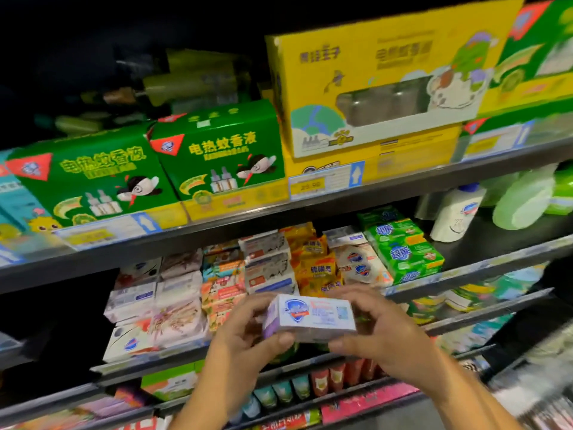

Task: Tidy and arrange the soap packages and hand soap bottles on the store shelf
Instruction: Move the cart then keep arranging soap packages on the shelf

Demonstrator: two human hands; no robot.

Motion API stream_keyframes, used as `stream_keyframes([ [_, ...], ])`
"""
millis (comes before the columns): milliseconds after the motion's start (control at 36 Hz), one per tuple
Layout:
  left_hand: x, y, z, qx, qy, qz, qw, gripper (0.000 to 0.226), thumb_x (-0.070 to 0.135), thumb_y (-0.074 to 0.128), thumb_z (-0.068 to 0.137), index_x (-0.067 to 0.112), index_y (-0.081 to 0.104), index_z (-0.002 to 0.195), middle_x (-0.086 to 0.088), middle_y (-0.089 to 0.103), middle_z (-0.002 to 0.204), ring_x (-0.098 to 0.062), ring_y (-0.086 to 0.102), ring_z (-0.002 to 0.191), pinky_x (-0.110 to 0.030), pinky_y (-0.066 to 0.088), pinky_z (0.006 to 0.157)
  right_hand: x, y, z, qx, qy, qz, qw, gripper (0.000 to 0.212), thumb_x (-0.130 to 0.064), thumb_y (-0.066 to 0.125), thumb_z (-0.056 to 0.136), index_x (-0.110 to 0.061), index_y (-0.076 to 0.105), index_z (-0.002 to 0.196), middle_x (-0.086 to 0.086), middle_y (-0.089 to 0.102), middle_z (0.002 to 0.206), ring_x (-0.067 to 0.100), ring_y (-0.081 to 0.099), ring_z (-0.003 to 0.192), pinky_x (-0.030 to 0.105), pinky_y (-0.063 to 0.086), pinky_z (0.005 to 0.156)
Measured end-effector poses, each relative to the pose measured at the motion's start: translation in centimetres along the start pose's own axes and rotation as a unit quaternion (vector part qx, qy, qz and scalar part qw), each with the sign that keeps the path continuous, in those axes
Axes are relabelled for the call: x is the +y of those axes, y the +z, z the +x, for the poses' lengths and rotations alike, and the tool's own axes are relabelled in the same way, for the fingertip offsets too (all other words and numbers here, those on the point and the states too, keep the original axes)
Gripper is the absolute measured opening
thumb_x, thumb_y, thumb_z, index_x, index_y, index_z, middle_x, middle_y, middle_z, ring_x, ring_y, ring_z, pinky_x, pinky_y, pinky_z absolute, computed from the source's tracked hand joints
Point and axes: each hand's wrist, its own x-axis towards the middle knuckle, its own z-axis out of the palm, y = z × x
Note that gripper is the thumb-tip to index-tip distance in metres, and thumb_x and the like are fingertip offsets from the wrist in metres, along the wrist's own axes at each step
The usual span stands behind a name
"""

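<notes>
Status: both hands on one item. Left hand and right hand grip a white-and-lilac cardboard soap box with a blue shield logo, one hand per end. Fingers are curled round it, thumbs under the front bottom edge. Nothing else held.

The box is in the air in front of the grey metal soap shelf, not resting on it. Positions below are relative to that box.

- Just behind: yellow plastic soap packets, stacked unevenly.
- Behind and left: white and pink soap cartons in stacks, several skewed, fronts not lined up.
- Behind and slightly right: white shield-logo soap packs.
- Further right: green wrapped soap bars, stacked fairly square.
- Far right and up: one white plastic hand soap bottle with a blue cap, upright, shelf bare just in front of it. Beside it, pale green plastic containers look tipped over; too blurred to identify.

My read: partway at best. The box in hand isn't placed; the shield-logo packs look like its home. Left to do: place it, square the left stacks, face the yellow packets, and stand and line up the bottle end.
</notes>
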Motion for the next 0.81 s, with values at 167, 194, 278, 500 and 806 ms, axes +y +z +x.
stream_keyframes([
  [167, 1.5, 2.5, 0.1, -0.002, 0.033, 0.035, 0.999, 0.06, 0.053, 0.096, 0.044, 0.043, 0.071, 0.098, 0.005, 0.073, 0.104, -0.019, 0.07, 0.093, -0.034, 0.058, 0.074, 1.8, 0.8, 0.0, -0.03, -0.001, -0.003, 1.0, 0.053, -0.032, 0.089, 0.07, -0.043, 0.058, 0.111, -0.017, 0.07, 0.105, 0.004, 0.067, 0.092, 0.028, 0.058, 0.077],
  [194, 1.7, 3.1, 0.0, -0.001, 0.036, 0.032, 0.999, 0.053, 0.043, 0.097, 0.05, 0.043, 0.072, 0.096, 0.007, 0.073, 0.102, -0.016, 0.07, 0.09, -0.03, 0.057, 0.071, 2.1, 1.1, 0.0, -0.04, -0.003, 0.014, 0.999, 0.055, -0.029, 0.089, 0.072, -0.042, 0.057, 0.114, -0.018, 0.069, 0.106, 0.003, 0.066, 0.094, 0.028, 0.057, 0.079],
  [278, 1.9, 4.6, -0.4, 0.004, 0.04, 0.047, 0.998, 0.047, 0.018, 0.088, 0.056, 0.037, 0.072, 0.096, 0.012, 0.072, 0.098, -0.011, 0.07, 0.086, -0.023, 0.055, 0.069, 2.8, 1.4, -0.3, -0.087, -0.003, 0.076, 0.993, 0.064, -0.018, 0.087, 0.075, -0.04, 0.053, 0.125, -0.015, 0.07, 0.115, 0.005, 0.065, 0.108, 0.036, 0.056, 0.092],
  [500, 0.1, 4.8, -1.5, 0.043, 0.04, 0.069, 0.996, 0.051, 0.026, 0.087, 0.067, 0.051, 0.065, 0.105, 0.006, 0.068, 0.096, -0.015, 0.064, 0.088, -0.033, 0.053, 0.075, 5.7, -2.7, -0.9, -0.028, -0.027, 0.129, 0.991, 0.073, -0.028, 0.094, 0.061, -0.048, 0.057, 0.121, 0.001, 0.072, 0.107, 0.021, 0.068, 0.107, 0.053, 0.054, 0.093],
  [806, -3.1, 6.8, -1.8, -0.04, -0.073, 0.086, 0.993, 0.068, 0.025, 0.091, 0.068, 0.06, 0.058, 0.116, 0.02, 0.067, 0.119, -0.006, 0.062, 0.113, -0.035, 0.056, 0.093, 1.3, -2.2, -0.8, -0.051, -0.147, 0.044, 0.987, 0.072, -0.029, 0.09, 0.068, -0.054, 0.053, 0.123, -0.015, 0.063, 0.111, 0.007, 0.062, 0.107, 0.024, 0.054, 0.086],
])
